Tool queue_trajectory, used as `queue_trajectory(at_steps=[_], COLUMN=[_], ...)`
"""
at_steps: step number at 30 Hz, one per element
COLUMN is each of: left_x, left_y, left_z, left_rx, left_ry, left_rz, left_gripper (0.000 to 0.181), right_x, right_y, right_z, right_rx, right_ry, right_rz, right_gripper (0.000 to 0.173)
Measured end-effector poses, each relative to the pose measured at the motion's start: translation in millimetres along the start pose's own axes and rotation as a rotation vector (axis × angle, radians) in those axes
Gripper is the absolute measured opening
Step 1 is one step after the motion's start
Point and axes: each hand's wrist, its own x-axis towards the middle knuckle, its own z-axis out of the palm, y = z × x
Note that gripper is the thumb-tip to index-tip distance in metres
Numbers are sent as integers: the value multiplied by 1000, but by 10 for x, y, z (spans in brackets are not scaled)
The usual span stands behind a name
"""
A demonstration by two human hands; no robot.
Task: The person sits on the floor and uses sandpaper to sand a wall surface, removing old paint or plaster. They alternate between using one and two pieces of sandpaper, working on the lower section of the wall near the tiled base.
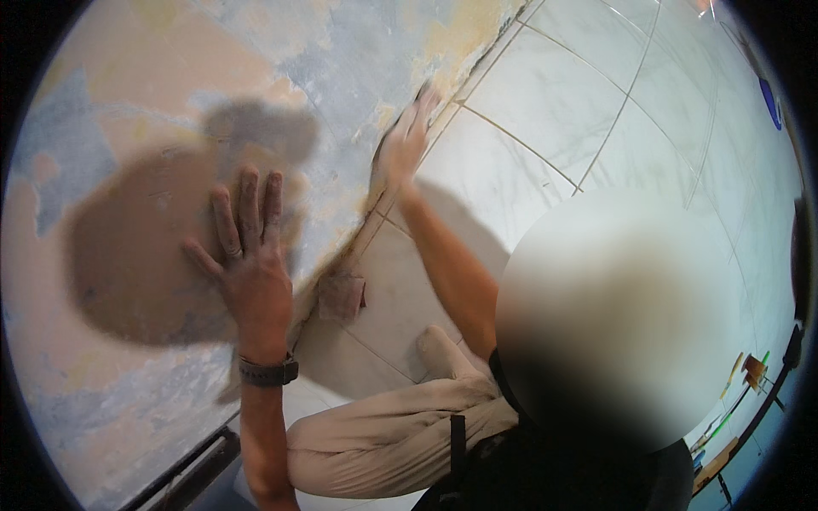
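My left hand, dusty, with a ring and a dark wristwatch, rests flat on a wall with patchy pink, blue-grey and yellow layers. Its fingers are spread and hold nothing. Farther along, my right hand is blurred at the wall's lower edge, by the joint with the tiled floor. Dark edges show beside its fingers; whether it presses something thin against the wall cannot be told. Between the hands, a worn reddish block or folded abrasive pad lies on the floor against the wall's foot.
My bent knee and bare foot are close to the wall. A dark frame-like object stands at the lower left. Along the right rim are a blue-handled object and several small tools. A blurred round patch covers part of the view.
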Motion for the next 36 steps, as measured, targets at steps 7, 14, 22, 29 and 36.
queue_trajectory(at_steps=[7,14,22,29,36], left_x=[-52,-36,-70,-3,-69], left_y=[-30,-21,-58,-34,-41], left_z=[48,124,193,146,133], left_rx=[-106,-38,-43,-2,3], left_ry=[-47,23,100,96,77], left_rz=[-59,-22,-16,10,-32], left_gripper=[104,107,109,106,97], right_x=[-1865,-217,-1905,34,-1803], right_y=[-140,272,207,232,-125], right_z=[152,-35,0,-60,-46], right_rx=[115,43,177,20,265], right_ry=[-222,29,-248,67,-285], right_rz=[133,197,220,137,176], right_gripper=[58,58,57,57,59])
